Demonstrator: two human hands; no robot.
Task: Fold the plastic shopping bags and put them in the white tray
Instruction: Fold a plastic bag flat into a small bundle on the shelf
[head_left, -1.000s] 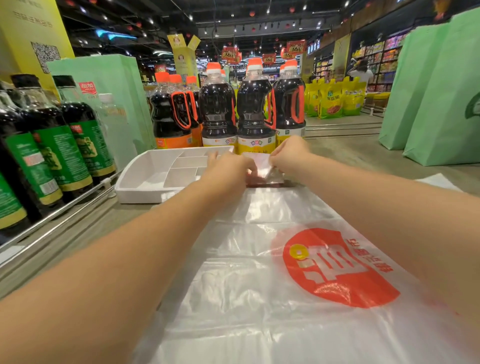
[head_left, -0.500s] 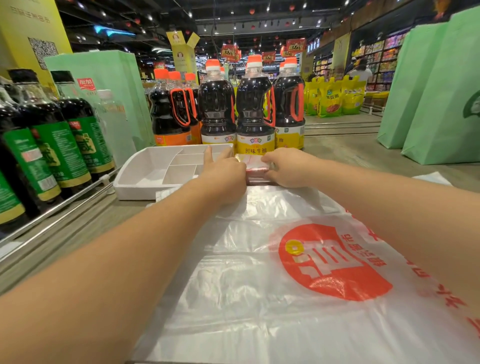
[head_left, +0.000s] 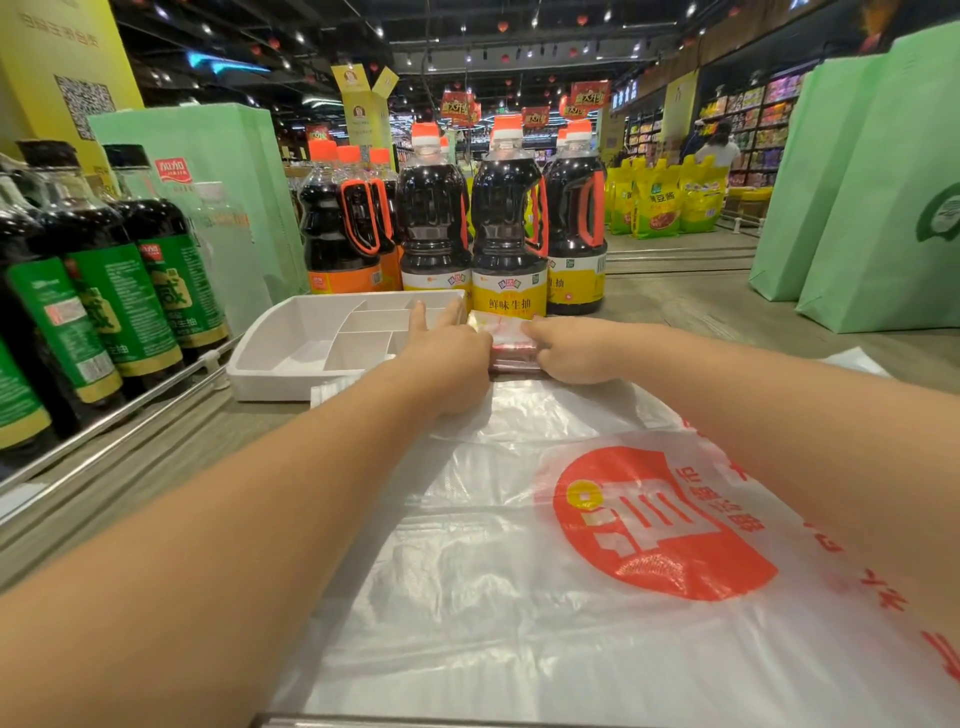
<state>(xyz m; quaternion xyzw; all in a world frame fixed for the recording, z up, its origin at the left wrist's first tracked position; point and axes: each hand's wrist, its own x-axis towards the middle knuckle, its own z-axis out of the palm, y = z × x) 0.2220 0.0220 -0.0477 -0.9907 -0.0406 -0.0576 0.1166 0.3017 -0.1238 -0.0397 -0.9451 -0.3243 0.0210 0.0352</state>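
Two bare hands meet at the far end of a supermarket bench: the left hand (head_left: 447, 358) and the right hand (head_left: 582, 351) press in from either side on a small folded plastic bag (head_left: 506, 343), fingers curled against its ends, the left forefinger stretched out over the rim of the white tray (head_left: 270, 358). The folded packet sits between the hands, just beside the tray's right edge, outside its empty compartments. Nearer the camera, a second plastic shopping bag (head_left: 519, 571) with a red round logo lies spread flat on the bench (head_left: 156, 467) beneath both forearms. Soy sauce bottles (head_left: 509, 228) with orange caps stand directly behind the hands; green paper bags (head_left: 883, 208) stand at right.
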